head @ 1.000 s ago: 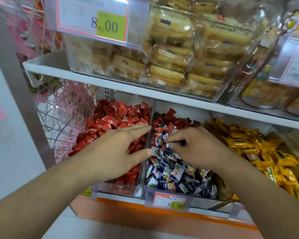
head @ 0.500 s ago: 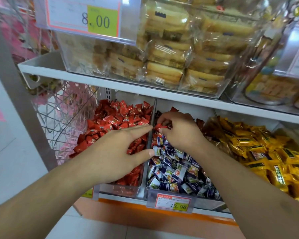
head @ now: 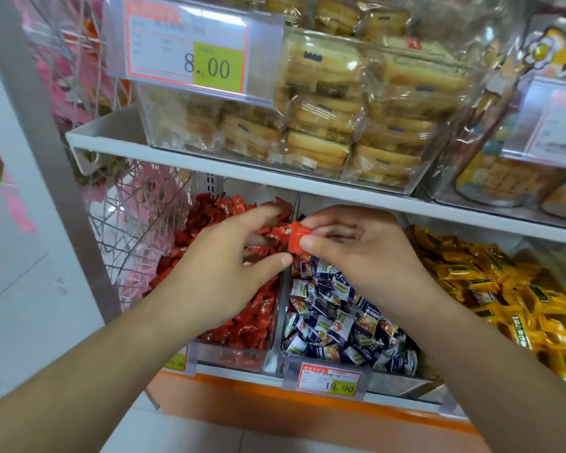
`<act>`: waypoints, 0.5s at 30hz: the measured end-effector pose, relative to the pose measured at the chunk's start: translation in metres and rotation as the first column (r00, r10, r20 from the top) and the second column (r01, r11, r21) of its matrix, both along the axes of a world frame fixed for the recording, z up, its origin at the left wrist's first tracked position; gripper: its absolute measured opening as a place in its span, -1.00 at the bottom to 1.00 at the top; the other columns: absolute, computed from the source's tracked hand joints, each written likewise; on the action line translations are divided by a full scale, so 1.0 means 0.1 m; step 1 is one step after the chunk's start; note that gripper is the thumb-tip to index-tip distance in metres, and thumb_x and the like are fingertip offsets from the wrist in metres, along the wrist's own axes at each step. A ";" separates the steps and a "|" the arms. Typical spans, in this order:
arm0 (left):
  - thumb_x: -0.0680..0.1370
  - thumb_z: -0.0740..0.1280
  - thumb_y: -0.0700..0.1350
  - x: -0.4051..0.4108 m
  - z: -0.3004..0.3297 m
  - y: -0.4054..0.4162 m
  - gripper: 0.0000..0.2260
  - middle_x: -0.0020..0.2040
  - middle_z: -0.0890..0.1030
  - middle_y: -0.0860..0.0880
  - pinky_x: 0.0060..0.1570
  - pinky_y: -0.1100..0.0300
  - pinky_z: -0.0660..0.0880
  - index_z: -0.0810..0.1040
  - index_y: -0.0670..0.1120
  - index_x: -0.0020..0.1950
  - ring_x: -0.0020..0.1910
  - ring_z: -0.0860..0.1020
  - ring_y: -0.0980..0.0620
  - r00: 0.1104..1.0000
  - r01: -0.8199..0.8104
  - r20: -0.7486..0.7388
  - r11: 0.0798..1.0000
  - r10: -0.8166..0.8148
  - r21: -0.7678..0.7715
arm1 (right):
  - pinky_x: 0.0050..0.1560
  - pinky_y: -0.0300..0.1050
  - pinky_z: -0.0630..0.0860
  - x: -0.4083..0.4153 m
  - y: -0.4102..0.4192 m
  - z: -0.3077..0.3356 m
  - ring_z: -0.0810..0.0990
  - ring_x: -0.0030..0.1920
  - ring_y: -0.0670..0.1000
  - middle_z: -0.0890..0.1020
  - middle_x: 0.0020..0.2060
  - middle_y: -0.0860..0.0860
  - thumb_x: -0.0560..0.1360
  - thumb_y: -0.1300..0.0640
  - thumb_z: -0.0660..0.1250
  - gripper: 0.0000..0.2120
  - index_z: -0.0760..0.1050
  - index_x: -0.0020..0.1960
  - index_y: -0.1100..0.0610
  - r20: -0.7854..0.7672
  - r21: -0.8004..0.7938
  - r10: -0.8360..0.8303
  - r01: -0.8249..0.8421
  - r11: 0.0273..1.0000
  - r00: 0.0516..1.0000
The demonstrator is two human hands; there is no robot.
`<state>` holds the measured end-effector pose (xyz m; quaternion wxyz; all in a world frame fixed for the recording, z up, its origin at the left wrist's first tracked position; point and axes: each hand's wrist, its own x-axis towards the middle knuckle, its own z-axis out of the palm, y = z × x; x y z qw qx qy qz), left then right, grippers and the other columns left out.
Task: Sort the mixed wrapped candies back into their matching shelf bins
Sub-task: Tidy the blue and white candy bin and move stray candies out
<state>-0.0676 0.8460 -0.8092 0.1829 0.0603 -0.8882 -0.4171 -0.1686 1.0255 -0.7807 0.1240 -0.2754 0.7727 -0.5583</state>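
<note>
Right hand [head: 356, 253] pinches a red wrapped candy [head: 296, 238] between thumb and forefinger, right over the divider [head: 285, 282] that separates the red-candy bin [head: 236, 349] from the blue-and-white candy bin [head: 324, 364]. Only the head view to work from, so I note what it gives me. Left hand [head: 223, 273] reaches in from the red bin's side, fingers extended and thumb tip close under the candy; I cannot tell whether it touches the wrapper, and it does not appear to be gripping anything. I read this as a hand-off, or a drop into the red bin just beside. Risks: the candy hangs directly above the divider, so a release here could tip it back among the blue-and-white pieces; the wrapper looks slick and the pinch sits on one end only, so a loose transfer could let it slide. A few red pieces seem to lie at the back of the blue-and-white bin, partly hidden behind the right hand, so sorting looks unfinished. Pose: both forearms come up from the lower frame and converge at the divider; right palm faces left with the remaining fingers loosely curled, left hand is seen from the back. Yellow candies [head: 504, 289] sit in the next bin to the right, well apart from both hands.
</note>
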 end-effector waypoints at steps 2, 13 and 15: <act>0.55 0.49 -0.01 0.02 0.02 -0.05 -0.72 0.03 0.69 0.26 0.16 0.15 0.59 0.62 0.26 0.22 0.02 0.64 0.27 0.997 -0.067 -0.039 0.998 0.067 0.010 | 0.16 -0.09 0.64 0.07 -0.05 -0.01 0.73 -0.04 -0.06 0.76 -0.14 -0.06 0.49 0.19 0.54 -0.86 0.70 0.01 0.00 0.015 0.008 0.016 -0.016 1.000 1.000; 0.63 0.33 -0.04 0.16 0.03 -0.31 -0.66 0.33 0.60 0.10 0.15 0.28 0.42 0.54 0.14 0.41 0.21 0.60 0.06 0.959 -0.246 0.052 0.908 0.279 -0.340 | 0.08 -0.36 0.55 0.06 -0.24 -0.10 0.64 0.12 -0.22 0.65 0.19 -0.27 0.67 0.02 0.31 -0.69 0.53 0.37 -0.22 -0.168 0.195 0.122 -0.088 0.977 0.978; 0.64 0.32 0.02 0.12 0.03 -0.22 -0.63 0.41 0.51 0.16 0.24 0.38 0.27 0.48 0.14 0.47 0.32 0.49 0.14 0.984 -0.151 0.032 0.924 0.173 -0.351 | -0.10 -0.40 0.57 -0.10 -0.15 -0.15 0.68 0.00 -0.11 0.64 0.20 -0.22 0.67 0.04 0.29 -0.67 0.47 0.38 -0.26 -0.289 0.321 0.053 0.045 0.946 0.956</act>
